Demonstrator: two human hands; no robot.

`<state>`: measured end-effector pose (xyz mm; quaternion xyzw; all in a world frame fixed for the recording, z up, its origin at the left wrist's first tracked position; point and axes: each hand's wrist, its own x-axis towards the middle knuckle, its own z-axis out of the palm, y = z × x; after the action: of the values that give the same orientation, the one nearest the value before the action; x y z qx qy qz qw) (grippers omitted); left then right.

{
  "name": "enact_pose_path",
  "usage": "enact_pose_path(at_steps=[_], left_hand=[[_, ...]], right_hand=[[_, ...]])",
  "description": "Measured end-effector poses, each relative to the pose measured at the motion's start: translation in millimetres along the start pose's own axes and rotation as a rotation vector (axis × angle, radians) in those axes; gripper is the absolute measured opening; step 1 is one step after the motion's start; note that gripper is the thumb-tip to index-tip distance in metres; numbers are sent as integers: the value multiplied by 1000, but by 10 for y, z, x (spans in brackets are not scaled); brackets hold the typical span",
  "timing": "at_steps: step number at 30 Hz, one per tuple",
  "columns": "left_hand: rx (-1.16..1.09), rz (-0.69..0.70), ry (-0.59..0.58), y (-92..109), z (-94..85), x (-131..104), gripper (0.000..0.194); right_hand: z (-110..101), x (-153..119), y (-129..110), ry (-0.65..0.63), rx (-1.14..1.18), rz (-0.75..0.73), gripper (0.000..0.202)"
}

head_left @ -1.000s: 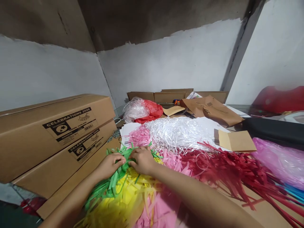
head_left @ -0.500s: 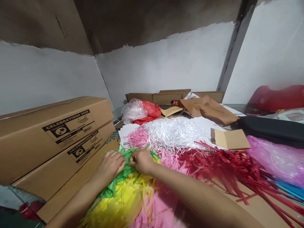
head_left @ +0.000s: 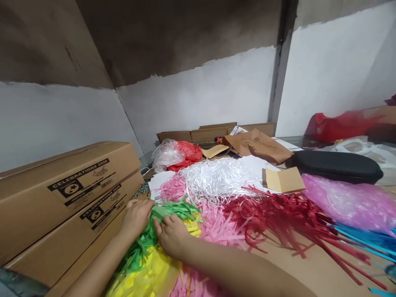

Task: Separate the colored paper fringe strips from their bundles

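Now the right hand [head_left: 173,237] has loosened, thumb and fingers apart against the green strips [head_left: 177,209]; the left hand [head_left: 137,216] still curls over them, its grip hidden.

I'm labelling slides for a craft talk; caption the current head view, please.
Two hands work green paper strips above yellow ones, beside stacked cardboard boxes.

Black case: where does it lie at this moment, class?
In the head view, the black case lies on the right side, just behind the pink plastic bag and beside the whitish plastic bag.
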<state>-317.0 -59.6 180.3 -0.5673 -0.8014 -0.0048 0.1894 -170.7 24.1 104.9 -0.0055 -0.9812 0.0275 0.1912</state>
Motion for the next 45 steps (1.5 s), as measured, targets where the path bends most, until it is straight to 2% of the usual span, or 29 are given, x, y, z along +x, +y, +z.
enact_pose_path(at_steps=[5,7,9,12,14,16,18,19,21,23,28,31,34,36,38,40,41,42,43,44,45], left_hand=[[62,11,2,139,-193,165,23],[74,4,6,202,-268,221,18],[94,-26,34,190,-424,303,15],[148,-179,114,33,-895,490,12],[185,-371,208,-52,-1302,637,22],[237,-562,321,-4,-1651,765,34],[280,-515,381,213,-1846,850,35],[288,-382,355,374,-1878,874,31],[307,-142,286,746,-1852,893,27],[300,26,275,1125,-1788,895,35],[222,257,317,2005,-1799,869,41],[162,443,307,2506,-1849,788,42],[128,559,299,2864,-1887,735,43],[113,590,300,3000,-1886,731,43],[96,618,300,3075,-1807,697,43],[74,661,306,3112,-1590,570,43],[61,688,311,3122,-1421,464,44],[45,708,343,3129,-1214,332,47],[-4,752,451,3135,-977,180,51],[-63,792,501,3141,-721,17,59],[-125,842,492,3149,-459,-146,72]], right_hand=[[62,12,-24,-37,-39,22,37],[75,22,-32,-51,-41,34,50],[112,26,-44,-130,-47,79,66],[187,-12,-49,-262,-46,126,60],[196,-63,-33,-285,-39,138,58],[129,-121,-8,-280,-26,143,57],[-27,-197,9,-259,-11,142,45],[-135,-250,9,-240,-11,143,37],[-392,-400,-14,-160,26,162,30],[-671,-601,-59,-25,195,192,32],[-1258,-1099,-78,527,972,459,47],[-1468,-1289,92,826,1246,506,49],[-1604,-1458,367,946,1503,583,46],[-1680,-1616,534,962,1619,661,44],[-1749,-1831,630,1006,1693,666,40],[-1795,-2096,637,1054,1766,640,31],[-1799,-2243,611,1069,1793,625,27],[-1782,-2394,570,1071,1821,613,26],[-1742,-2548,518,1068,1847,607,26],[-1675,-2701,458,1064,1888,601,27],[-1580,-2850,394,1053,1939,602,30]])
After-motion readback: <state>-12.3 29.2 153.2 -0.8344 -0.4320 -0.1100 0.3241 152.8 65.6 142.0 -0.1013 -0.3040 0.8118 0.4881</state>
